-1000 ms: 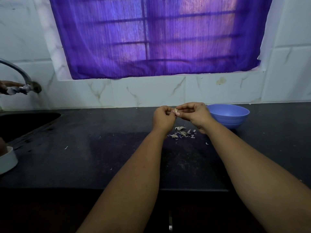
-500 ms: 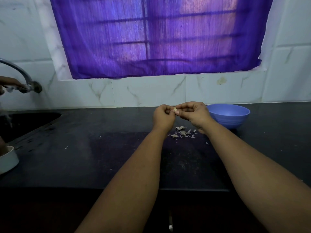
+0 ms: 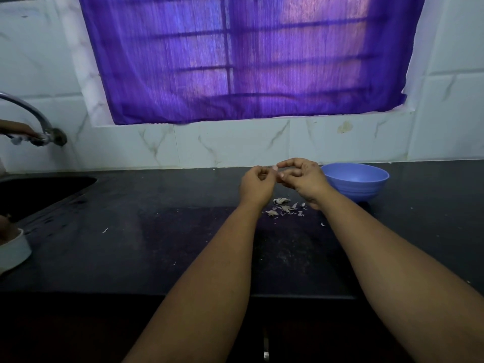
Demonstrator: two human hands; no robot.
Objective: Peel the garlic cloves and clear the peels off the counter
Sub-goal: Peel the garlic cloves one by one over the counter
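Both hands meet above the dark counter [image 3: 183, 244], near the back wall. My left hand [image 3: 256, 185] has its fingers curled inward. My right hand [image 3: 301, 179] has its finger and thumb tips at a small pale garlic clove [image 3: 275, 168] held between the two hands. Which hand carries the clove is hard to tell, since it is mostly hidden by fingertips. Below the hands lies a small heap of garlic peels [image 3: 284, 208] on the counter. A blue bowl [image 3: 356, 180] stands just right of my right hand.
A dark sink [image 3: 39, 189] is at the left, with a curved tap [image 3: 31, 113] above it and another person's hand [image 3: 18, 128] at the tap. A white dish [image 3: 13, 251] sits at the left edge. Stray peel bits [image 3: 323, 224] dot the counter.
The hands stay together at the clove with small finger movements; the right fingers have lifted and spread slightly. The other person's hand at the tap has shifted a little.
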